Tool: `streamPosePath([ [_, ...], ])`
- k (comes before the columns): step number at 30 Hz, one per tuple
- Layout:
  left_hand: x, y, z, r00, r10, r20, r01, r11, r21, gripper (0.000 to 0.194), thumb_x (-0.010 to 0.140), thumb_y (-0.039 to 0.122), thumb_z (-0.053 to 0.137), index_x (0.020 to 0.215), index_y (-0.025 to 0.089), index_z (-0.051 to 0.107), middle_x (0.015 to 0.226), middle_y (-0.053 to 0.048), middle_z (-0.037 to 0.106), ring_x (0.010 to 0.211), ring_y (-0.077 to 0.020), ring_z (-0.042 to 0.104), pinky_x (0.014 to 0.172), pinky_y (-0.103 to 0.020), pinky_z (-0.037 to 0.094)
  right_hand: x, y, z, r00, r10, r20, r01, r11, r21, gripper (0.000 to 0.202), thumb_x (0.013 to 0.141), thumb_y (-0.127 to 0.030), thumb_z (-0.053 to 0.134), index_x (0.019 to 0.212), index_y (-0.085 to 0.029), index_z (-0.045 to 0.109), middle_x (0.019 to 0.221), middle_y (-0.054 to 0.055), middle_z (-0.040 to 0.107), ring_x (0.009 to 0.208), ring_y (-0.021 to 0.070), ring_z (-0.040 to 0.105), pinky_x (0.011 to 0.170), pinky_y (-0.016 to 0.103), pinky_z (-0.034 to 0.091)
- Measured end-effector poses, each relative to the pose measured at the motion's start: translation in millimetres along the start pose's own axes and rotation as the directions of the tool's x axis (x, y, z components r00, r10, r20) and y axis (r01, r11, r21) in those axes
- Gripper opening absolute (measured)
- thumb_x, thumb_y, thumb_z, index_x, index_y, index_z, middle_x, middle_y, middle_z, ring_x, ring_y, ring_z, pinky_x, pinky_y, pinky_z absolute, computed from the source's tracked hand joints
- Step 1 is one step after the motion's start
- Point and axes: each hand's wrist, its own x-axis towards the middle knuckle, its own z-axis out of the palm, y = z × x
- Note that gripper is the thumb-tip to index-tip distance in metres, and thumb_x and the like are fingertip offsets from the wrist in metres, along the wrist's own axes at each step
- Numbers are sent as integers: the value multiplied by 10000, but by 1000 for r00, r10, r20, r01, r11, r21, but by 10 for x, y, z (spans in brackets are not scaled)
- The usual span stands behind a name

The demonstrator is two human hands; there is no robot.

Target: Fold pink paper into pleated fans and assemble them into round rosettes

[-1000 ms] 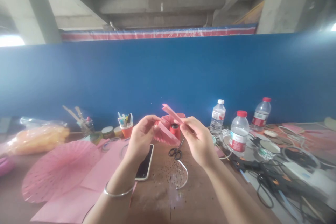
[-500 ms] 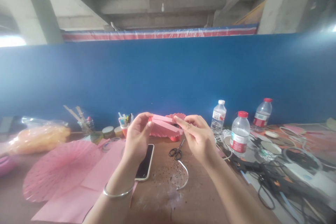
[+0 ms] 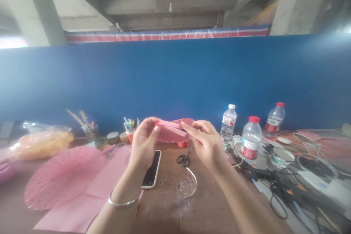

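Observation:
Between my hands, above the table, is a folded strip of pink paper. My left hand pinches its left end between thumb and fingers. At the other end, my right hand is closed on the paper, its index finger stretched along the upper fold. The two layers spread apart toward the right. Behind the strip, partly hidden by it, sits a red and pink thing with a scalloped edge. Below my hands lie black-handled scissors, a curved white strip and a phone beside my left wrist.
On the left, a round pleated pink paper fan lies by pink sheets and a bag of yellow material. A cup of pens stands behind. To the right are water bottles and tangled black cables.
The layers of the pink strip have tilted slightly, and the lower one shows a broader face. Both hands stay nearly in place with the same hold.

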Motion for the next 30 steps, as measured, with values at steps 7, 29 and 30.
streamPosePath([
  [7,2,5,-8,999,10,33,-10,1000,3,185,763,277,610,926,200,566,939,-39,590,876,-149,563,778,-275,440,8,-14,-9,999,4,36,-4,1000,-9,395,844,-68,463,1156,-282,577,826,56,539,782,163,486,678,316,447],
  [29,-5,18,5,995,89,-53,-84,993,83,203,743,301,618,903,178,596,882,-55,612,770,-142,579,655,-240,464,-3,-105,16,954,280,111,-301,877,375,315,885,-165,438,1128,-298,588,885,36,554,778,138,529,651,292,460],
  [30,-2,23,-1,993,99,-63,-93,992,87,202,746,304,614,902,177,596,884,-56,611,769,-142,579,656,-241,465,-1,-99,9,953,287,99,-303,874,380,310,885,-170,441,1124,-300,591,881,33,554,777,137,529,650,290,458],
])
